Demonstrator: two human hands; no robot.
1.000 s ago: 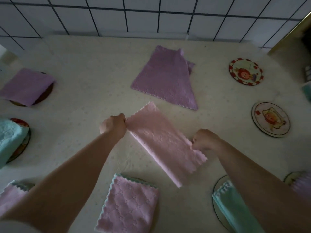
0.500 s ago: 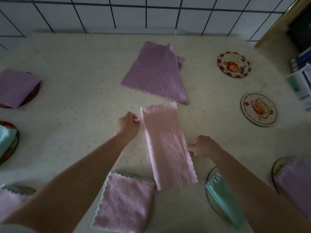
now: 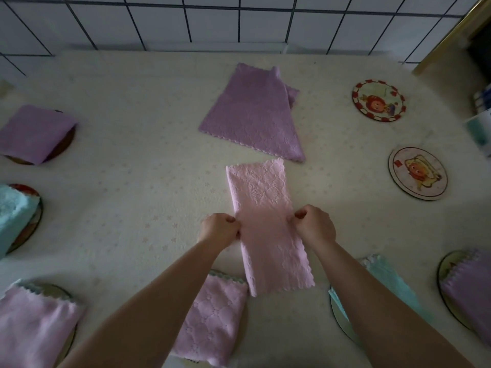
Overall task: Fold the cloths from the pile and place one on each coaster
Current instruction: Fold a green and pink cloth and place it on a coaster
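A pink cloth (image 3: 265, 208), folded into a long strip, lies on the table in front of me. My left hand (image 3: 219, 229) pinches its left edge at the middle. My right hand (image 3: 314, 227) pinches its right edge opposite. Behind it lies the pile, an unfolded purple cloth (image 3: 252, 115). Two bare picture coasters sit at the right: a red-rimmed coaster (image 3: 378, 103) and a pale coaster (image 3: 417, 176). Other coasters carry folded cloths.
Folded cloths on coasters ring the table: purple (image 3: 32, 134) and teal (image 3: 13, 213) at left, pink (image 3: 32, 322) lower left, pink (image 3: 212, 320) by my left arm, teal (image 3: 393, 282) and purple (image 3: 470, 290) at right. A tiled wall (image 3: 212, 19) stands behind.
The pink strip was turned from a slant to lie lengthwise away from me. Both hands moved from its ends to the middle of its long edges and pinch there.
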